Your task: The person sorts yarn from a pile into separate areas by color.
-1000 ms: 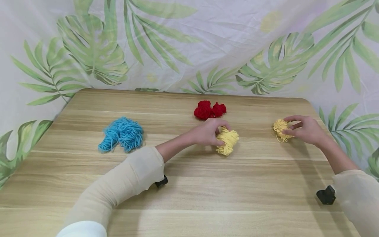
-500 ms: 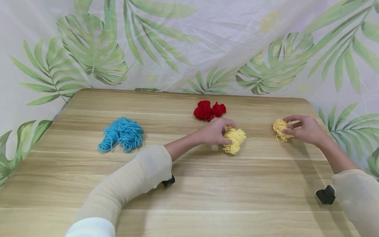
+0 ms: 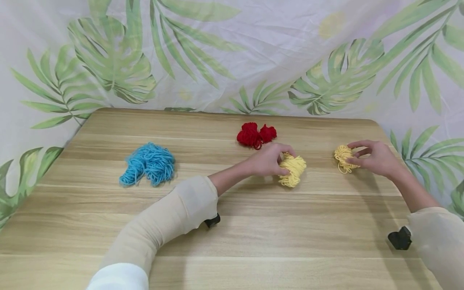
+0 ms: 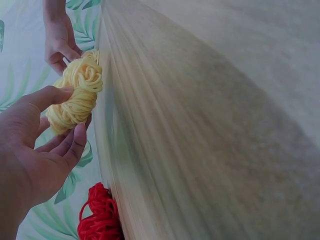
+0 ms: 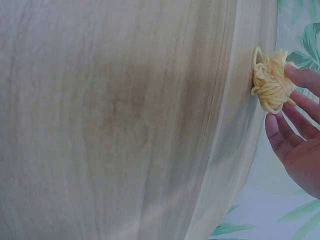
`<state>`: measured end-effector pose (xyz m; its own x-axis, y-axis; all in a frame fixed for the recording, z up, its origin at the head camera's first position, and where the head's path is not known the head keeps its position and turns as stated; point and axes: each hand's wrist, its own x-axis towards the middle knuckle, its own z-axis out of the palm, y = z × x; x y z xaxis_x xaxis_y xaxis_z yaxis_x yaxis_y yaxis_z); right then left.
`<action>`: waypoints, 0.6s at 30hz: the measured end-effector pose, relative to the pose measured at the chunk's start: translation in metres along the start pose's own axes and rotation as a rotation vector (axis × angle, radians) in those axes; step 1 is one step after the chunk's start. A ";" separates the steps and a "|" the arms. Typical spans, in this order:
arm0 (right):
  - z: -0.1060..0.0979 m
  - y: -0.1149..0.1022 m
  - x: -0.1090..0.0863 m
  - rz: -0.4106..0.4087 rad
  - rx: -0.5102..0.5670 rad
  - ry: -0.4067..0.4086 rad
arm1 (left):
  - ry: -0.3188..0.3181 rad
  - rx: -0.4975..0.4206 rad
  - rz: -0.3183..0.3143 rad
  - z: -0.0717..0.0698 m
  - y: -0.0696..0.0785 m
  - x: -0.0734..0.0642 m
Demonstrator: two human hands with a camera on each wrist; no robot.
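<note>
My left hand (image 3: 267,160) pinches a bundle of yellow yarn (image 3: 294,168) between thumb and fingers, right of the table's middle. In the left wrist view, the thumb lies over the yellow yarn (image 4: 72,111) and the fingers curl beneath it. Farther right, my right hand (image 3: 380,159) holds a second, smaller bundle of yellow yarn (image 3: 342,157) by its right side. The right wrist view shows loose loops on this yarn (image 5: 272,82), with thumb and fingers on either side of it. A gap of table separates the two yellow bundles in the head view.
Two joined clumps of red yarn (image 3: 250,135) lie near the table's back edge, just behind my left hand. Blue yarn (image 3: 149,163) sits in a pile at the left. A leaf-patterned cloth (image 3: 203,52) hangs behind the wooden table (image 3: 275,241).
My left hand has moved to the right with its yellow yarn, closer to the other yellow bundle. The right hand and its yarn have stayed almost still.
</note>
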<state>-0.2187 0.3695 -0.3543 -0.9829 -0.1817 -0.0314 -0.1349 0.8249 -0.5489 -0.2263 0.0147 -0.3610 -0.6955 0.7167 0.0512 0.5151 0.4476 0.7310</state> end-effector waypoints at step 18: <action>0.002 0.000 0.001 -0.025 0.013 0.018 | 0.010 -0.060 -0.026 0.012 0.001 0.019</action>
<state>-0.2194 0.3682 -0.3564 -0.9813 -0.1927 -0.0027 -0.1581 0.8129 -0.5605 -0.2330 0.0356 -0.3678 -0.7135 0.6996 0.0385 0.4661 0.4329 0.7716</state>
